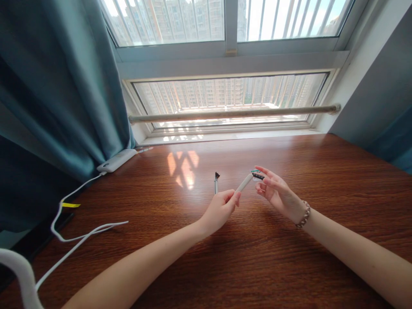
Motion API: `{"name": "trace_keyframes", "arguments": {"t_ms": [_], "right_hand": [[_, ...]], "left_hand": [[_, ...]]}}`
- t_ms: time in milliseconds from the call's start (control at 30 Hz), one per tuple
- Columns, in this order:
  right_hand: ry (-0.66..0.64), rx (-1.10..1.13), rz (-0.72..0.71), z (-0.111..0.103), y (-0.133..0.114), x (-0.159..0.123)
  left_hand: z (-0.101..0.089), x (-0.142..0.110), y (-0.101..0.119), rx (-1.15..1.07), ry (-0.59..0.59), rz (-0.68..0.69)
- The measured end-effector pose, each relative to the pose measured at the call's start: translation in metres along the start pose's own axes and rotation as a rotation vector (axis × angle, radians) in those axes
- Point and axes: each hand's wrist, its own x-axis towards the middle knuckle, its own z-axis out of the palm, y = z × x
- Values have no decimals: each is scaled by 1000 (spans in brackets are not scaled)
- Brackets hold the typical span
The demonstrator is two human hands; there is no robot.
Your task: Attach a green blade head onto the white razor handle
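My left hand (222, 210) is closed around a slim pale grey stick (244, 183), which slants up to the right. At its upper end is a small dark piece (258, 176) with a teal bit beside it; the exact kind is too small to tell. My right hand (277, 193) has its thumb and index finger around this dark end, the other fingers curled below. Just behind my left hand, a second narrow grey piece (216, 184) with a dark brown tip points upward. Its lower end is hidden, so I cannot tell whether it joins the stick.
A brown wooden table (180, 266) spreads under both arms. To the left lie a white device (117, 160), its white cable (75, 238) and a yellow strip (71, 205). A thick white curved tube (19, 266) stands at lower left. Beyond are a blue curtain (71, 86) and a window rail (231, 114).
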Motion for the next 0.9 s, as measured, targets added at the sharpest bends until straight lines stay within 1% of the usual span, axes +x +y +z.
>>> {"name": "trace_keyframes", "arguments": {"t_ms": [167,333,533,767,900], "right_hand": [[-17,-47,0,-2,3,1],[-23,-72,-30,-3,4,1],[2,-64,-35,-3,5,0],[20,-64,-67,-3,4,0],[14,-79,-74,-3,2,1]], "left_hand": [[2,-3,4,-26,-37,32],[3,-4,4,26,-16,36],[2,-3,3,68,-5,31],[2,-2,2,74,6,26],[3,-3,1,53,-34,10]]}}
